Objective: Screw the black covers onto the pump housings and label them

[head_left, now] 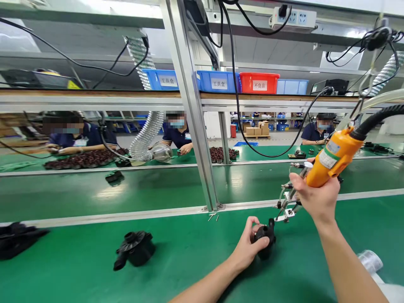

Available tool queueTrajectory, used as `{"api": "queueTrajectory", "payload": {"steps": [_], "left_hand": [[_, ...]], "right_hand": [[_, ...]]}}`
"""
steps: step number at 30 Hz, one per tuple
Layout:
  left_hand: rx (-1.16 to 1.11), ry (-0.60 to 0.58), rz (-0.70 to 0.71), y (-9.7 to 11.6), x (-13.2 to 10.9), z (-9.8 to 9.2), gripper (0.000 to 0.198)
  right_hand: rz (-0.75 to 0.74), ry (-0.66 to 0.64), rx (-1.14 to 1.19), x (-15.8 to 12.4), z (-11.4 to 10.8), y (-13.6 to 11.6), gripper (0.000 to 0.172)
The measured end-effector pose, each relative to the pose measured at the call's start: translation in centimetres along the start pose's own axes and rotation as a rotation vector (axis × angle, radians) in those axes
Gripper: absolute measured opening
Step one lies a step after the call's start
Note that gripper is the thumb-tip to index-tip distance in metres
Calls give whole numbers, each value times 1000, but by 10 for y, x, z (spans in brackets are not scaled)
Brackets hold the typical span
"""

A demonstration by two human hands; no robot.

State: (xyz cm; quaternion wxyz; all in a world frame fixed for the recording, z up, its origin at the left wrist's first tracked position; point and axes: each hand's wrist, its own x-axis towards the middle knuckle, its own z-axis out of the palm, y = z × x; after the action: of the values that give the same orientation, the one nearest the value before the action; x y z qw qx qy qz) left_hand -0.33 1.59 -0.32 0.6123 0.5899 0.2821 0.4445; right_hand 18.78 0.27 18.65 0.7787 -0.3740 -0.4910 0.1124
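Observation:
My left hand (249,246) is closed round a black plastic pump-like housing (267,249) with a short spout, holding it on the green work surface (189,261). My right hand (320,198) grips an orange power tool (334,155) with a black hose at its rear and a metal head with thin tubes (288,202). The tool's tip points down beside the housing's spout; whether they touch I cannot tell. Further left stands a similar black housing (137,249), its spout toward me, out of reach of both hands.
A metal post (197,113) rises from the rail ahead, with a few small pins (213,217) at its foot. Black parts (19,240) lie at far left, a clear plastic roll (370,261) at right. A dark part (115,178) sits on the belt. Co-workers (178,132) sit opposite.

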Motion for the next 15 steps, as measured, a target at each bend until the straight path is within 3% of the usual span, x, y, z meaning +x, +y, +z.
{"api": "queueTrajectory", "payload": {"steps": [4,8,15], "left_hand": [[-24,87,26,-8,4,2,75],[-77,-34,-1,-9,10,-2,86],[-79,-101,-40,-6,17,-8,72]], "right_hand": [[15,-10,-29,1,-4,-4,44],[82,-38,36,-4,5,-1,47],[113,-64,51,-8,10,-3,51]]}}
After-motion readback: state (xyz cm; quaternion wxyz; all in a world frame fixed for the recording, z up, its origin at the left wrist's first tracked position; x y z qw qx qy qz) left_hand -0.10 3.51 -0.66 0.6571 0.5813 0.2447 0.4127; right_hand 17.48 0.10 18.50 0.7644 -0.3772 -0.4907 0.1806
